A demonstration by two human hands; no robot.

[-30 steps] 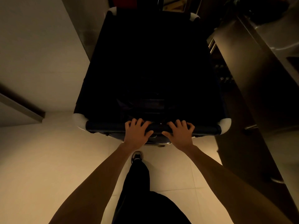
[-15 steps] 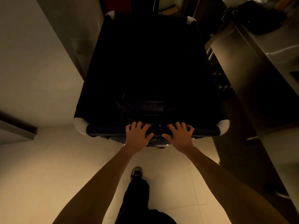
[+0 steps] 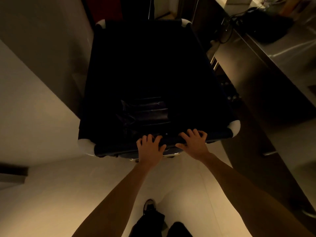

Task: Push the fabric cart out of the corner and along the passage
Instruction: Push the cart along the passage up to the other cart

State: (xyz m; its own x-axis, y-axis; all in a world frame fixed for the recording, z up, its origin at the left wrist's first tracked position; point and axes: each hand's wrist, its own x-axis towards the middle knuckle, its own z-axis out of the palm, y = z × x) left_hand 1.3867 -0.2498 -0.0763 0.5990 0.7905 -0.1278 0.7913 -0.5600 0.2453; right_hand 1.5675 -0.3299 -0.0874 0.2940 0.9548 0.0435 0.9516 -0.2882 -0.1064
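The fabric cart (image 3: 217, 135) is a deep bin of black cloth with white corner caps, standing straight ahead of me on the pale floor. Something dark and folded lies at its bottom. My left hand (image 3: 150, 147) and my right hand (image 3: 192, 142) rest side by side on the cart's near rim, fingers curled over the padded bar, both arms stretched out. The cart sits slightly turned, its near right corner higher in view than its near left one. Its wheels are mostly hidden under the cloth.
A pale wall (image 3: 34, 74) runs close along the cart's left side. On the right stands a steel counter (image 3: 273, 53) with a dark bag (image 3: 266, 26) and cables on top. My shoe (image 3: 149, 206) and dark trouser legs show below on the tiled floor.
The cart has rolled forward and turned slightly, with the wall edge and counter sliding nearer. Both hands stay on the near rim. My foot has dropped back in view.
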